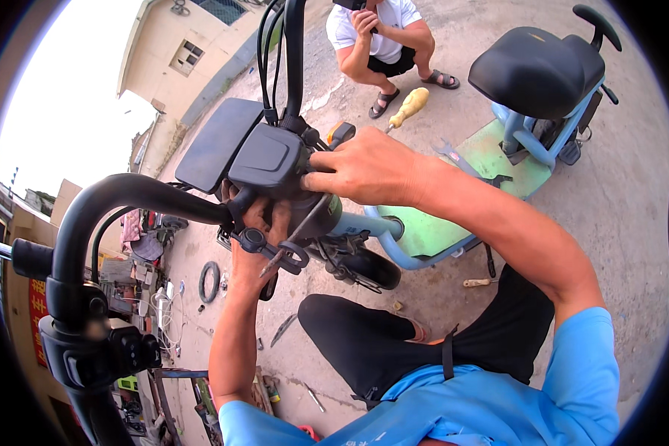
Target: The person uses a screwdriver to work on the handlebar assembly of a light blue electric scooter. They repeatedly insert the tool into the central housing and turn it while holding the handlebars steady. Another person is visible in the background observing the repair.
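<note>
A black dash housing (269, 160) sits at the middle of the electric scooter's handlebar (137, 192). From below, my left hand (264, 215) reaches around its underside with bent fingers; what they grip is hidden. My right hand (364, 167) lies against the housing's right side, its front fingers touching the edge. A screwdriver with a yellow handle (410, 106) sticks out beyond my right hand. Its shaft passes beneath the hand, which appears closed on it, and a long metal rod (296, 236) emerges in line on the near side. A key-lock part (254, 239) hangs under my left fingers.
Another person (383, 41) squats ahead, holding a black device. A pale-blue scooter frame with green footboard (453, 204) and black seat (531, 70) stands right; a wrench (461, 157) lies on the footboard. A tyre (209, 282), cables and tools lie on the ground left.
</note>
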Tool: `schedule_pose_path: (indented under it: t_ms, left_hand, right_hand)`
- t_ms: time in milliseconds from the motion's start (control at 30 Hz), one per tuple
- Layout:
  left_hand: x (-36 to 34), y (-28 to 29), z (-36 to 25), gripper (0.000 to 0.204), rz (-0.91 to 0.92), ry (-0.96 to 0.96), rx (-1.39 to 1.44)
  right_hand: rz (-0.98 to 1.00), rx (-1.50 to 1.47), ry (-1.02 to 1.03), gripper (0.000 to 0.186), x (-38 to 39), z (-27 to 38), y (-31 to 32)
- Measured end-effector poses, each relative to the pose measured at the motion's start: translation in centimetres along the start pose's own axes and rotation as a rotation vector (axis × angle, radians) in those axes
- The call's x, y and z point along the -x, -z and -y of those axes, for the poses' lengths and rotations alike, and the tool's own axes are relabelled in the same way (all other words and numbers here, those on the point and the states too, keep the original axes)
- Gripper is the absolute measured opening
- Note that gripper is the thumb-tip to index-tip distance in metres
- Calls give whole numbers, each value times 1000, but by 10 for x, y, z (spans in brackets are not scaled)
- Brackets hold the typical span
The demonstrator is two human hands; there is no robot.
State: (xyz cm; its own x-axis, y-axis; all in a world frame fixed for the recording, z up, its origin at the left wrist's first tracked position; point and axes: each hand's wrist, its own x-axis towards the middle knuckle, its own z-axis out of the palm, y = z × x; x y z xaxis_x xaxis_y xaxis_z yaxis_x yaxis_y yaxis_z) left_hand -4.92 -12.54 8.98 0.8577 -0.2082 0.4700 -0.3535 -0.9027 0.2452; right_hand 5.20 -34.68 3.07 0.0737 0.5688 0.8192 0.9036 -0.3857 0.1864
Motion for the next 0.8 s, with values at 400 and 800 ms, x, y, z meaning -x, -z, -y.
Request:
schedule_pose_path:
  t_ms: [400, 800]
  left_hand:
    - [0, 5, 0, 25, 16, -11, -80]
    - [-9, 20, -16, 38, 139, -307, -587]
  right_hand:
    - [-88, -7, 27, 10, 1, -11, -10]
    - [-125, -48, -395, 35, 53, 2, 21]
